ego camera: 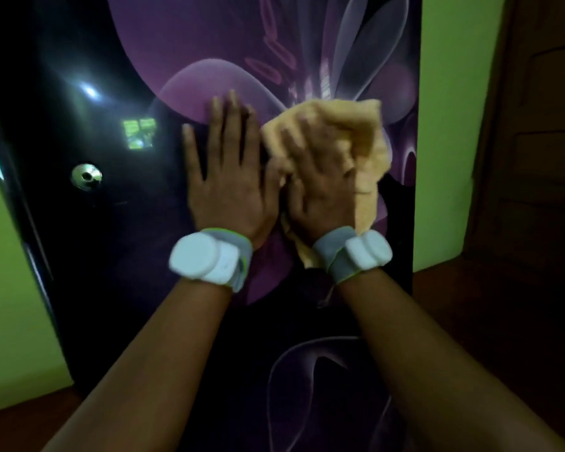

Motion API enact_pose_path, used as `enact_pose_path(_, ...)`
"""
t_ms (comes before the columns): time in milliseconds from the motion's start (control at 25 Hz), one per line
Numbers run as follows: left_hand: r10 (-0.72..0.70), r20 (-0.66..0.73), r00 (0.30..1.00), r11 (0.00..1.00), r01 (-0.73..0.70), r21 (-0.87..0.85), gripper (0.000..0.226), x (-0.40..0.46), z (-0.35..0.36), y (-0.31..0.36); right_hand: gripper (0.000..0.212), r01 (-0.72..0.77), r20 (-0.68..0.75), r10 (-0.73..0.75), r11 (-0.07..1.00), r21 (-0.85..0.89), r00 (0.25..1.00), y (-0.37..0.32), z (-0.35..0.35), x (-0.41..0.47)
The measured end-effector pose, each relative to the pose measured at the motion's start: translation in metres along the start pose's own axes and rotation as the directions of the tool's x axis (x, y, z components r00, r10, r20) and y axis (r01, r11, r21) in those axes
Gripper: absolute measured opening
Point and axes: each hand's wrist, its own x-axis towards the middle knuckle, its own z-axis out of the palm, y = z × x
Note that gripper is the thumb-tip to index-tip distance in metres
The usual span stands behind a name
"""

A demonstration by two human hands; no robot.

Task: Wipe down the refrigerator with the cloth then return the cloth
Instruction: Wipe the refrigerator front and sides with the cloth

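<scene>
The refrigerator door [111, 272] fills the view, glossy black with a purple flower print. My left hand [229, 177] lies flat against the door at mid height, fingers spread and holding nothing. Just to its right, my right hand [317, 177] presses a crumpled yellow cloth [362, 135] onto the door. The cloth bulges out above and to the right of the fingers, and a corner hangs below the wrist. Both wrists carry white bands. The right hand is blurred.
A round metal lock [86, 176] sits on the door's left part. Green walls [447, 125] flank the refrigerator on both sides. A dark wooden door [542, 141] stands at the far right, with dark floor [503, 321] below it.
</scene>
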Motion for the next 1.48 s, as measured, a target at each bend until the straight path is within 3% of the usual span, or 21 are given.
enact_pose_path(80,0.07,0.013,0.997,0.997,-0.07,-0.009,0.058,-0.004,0.012,0.029,0.054,-0.329,-0.057,0.333,0.942,0.067,0.941,0.006,0.002,-0.016)
enact_pose_path(120,0.119,0.025,0.993,0.993,-0.119,-0.022,0.056,-0.009,0.018,0.039,0.054,-0.417,-0.069,0.421,0.906,0.07,0.904,0.003,0.003,-0.033)
enact_pose_path(200,0.18,0.048,0.983,0.983,-0.177,-0.052,0.055,-0.023,0.029,0.052,0.057,-0.36,-0.03,0.361,0.933,0.019,0.932,-0.006,0.003,-0.072)
enact_pose_path(280,0.229,0.069,0.971,0.973,-0.226,-0.053,0.056,-0.035,0.037,0.057,0.054,-0.111,0.048,0.111,0.994,-0.001,0.993,0.017,-0.002,-0.096)
enact_pose_path(320,0.255,0.079,0.964,0.966,-0.251,-0.056,0.057,-0.038,0.037,0.058,0.05,-0.092,0.024,0.092,0.996,0.018,0.995,0.036,-0.006,-0.096)
enact_pose_path(360,0.274,0.082,0.958,0.961,-0.269,-0.064,0.057,-0.038,0.036,0.06,0.049,-0.206,-0.019,0.207,0.977,0.05,0.978,0.054,-0.009,-0.095)
enact_pose_path(440,0.309,0.097,0.946,0.951,-0.305,-0.057,0.055,-0.049,0.036,0.056,0.056,-0.581,-0.076,0.601,0.793,0.183,0.796,0.071,-0.015,-0.105)
enact_pose_path(480,0.343,0.094,0.935,0.939,-0.341,-0.039,0.053,-0.056,0.037,0.051,0.058,-0.66,-0.093,0.691,0.716,0.226,0.717,0.068,-0.018,-0.118)
enact_pose_path(560,0.363,0.106,0.926,0.931,-0.364,-0.011,0.051,-0.073,0.031,0.033,0.058,-0.698,-0.087,0.728,0.68,0.226,0.68,0.04,-0.011,-0.149)
enact_pose_path(760,0.236,0.122,0.964,0.971,-0.238,0.006,0.05,-0.122,0.006,-0.008,0.051,-0.493,-0.005,0.495,0.865,0.091,0.869,-0.075,0.002,-0.177)
enact_pose_path(880,0.118,0.142,0.983,0.991,-0.125,0.045,0.051,-0.149,-0.011,-0.055,0.05,-0.344,0.077,0.339,0.937,0.063,0.938,-0.138,0.012,-0.191)
enact_pose_path(1040,0.023,0.119,0.993,0.999,-0.027,0.037,0.049,-0.19,-0.028,-0.112,0.047,-0.209,0.128,0.21,0.978,-0.016,0.969,-0.19,0.025,-0.21)
enact_pose_path(1160,-0.041,0.133,0.99,0.996,0.051,-0.07,0.05,-0.218,-0.029,-0.141,0.049,-0.13,0.169,0.132,0.991,-0.018,0.977,-0.215,0.033,-0.228)
enact_pose_path(1360,-0.082,0.213,0.974,0.982,0.115,-0.15,0.053,-0.281,-0.022,-0.157,0.052,0.092,0.244,-0.072,0.993,-0.073,0.967,-0.208,0.028,-0.28)
enact_pose_path(1480,-0.059,0.239,0.969,0.98,0.102,-0.171,0.059,-0.3,-0.017,-0.156,0.049,-0.012,0.233,0.031,0.996,-0.084,0.972,-0.205,0.025,-0.27)
